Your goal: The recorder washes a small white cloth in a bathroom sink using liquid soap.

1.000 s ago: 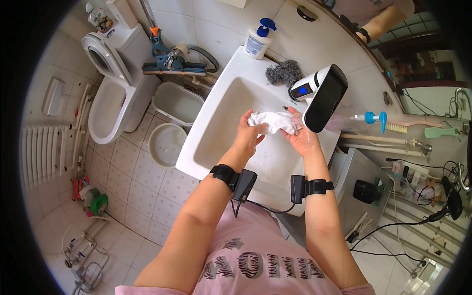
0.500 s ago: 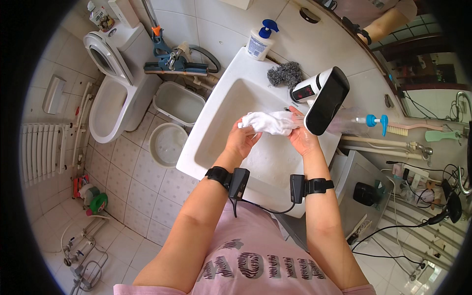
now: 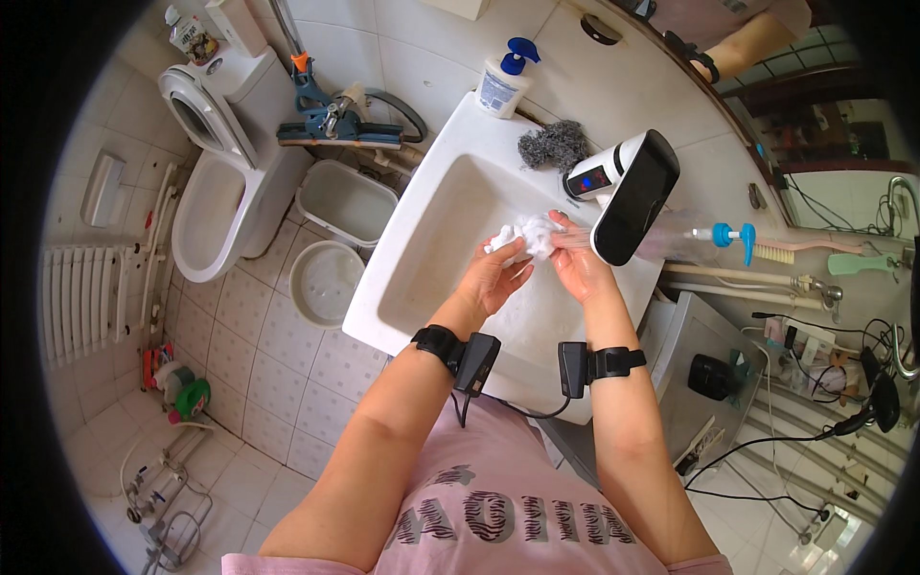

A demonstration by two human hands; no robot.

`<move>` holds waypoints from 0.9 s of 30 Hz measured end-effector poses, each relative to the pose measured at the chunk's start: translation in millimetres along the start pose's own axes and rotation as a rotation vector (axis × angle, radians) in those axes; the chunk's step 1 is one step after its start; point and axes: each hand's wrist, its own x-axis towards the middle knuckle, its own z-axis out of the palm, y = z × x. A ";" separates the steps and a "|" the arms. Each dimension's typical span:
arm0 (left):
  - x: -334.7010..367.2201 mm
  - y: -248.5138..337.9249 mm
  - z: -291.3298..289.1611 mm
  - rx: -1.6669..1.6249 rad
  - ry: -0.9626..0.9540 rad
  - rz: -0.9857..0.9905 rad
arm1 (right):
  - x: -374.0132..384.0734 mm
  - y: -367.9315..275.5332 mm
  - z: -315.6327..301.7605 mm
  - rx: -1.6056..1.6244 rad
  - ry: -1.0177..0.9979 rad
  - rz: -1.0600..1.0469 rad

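Note:
A white cloth (image 3: 525, 236), wet and bunched up, is held between my two hands over the white sink (image 3: 407, 278). My left hand (image 3: 491, 280) grips its left side, thumb and fingers curled round it. My right hand (image 3: 583, 273) has its fingers at the cloth's right end, palm turned upward. From the white faucet (image 3: 613, 187) with its dark oval head, a stream of water (image 3: 573, 240) falls onto the right hand and the cloth's edge. The fingertips behind the cloth are partly hidden.
On the sink's back rim stand a pump bottle (image 3: 503, 81) with a blue top and a grey scrubbing mesh (image 3: 554, 145). Right of the faucet lies a clear bottle (image 3: 676, 235) with a blue pump. A round basin (image 3: 326, 284) and a rectangular tub (image 3: 347, 203) sit on the floor at left.
The white cloth has gone from stretched out to bunched up. My left hand has moved right, closer to my right hand. The right hand has shifted slightly left.

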 end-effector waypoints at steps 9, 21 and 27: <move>7.7 -0.7 10.4 0.071 0.060 0.144 | -1.5 6.3 5.0 -0.214 0.155 -0.075; 13.2 -10.0 12.6 0.049 0.016 0.049 | -44.1 0.5 22.6 -0.444 0.125 -0.042; 9.8 -23.2 23.4 0.071 -0.012 -0.101 | -62.1 27.4 54.7 -0.868 0.177 -0.363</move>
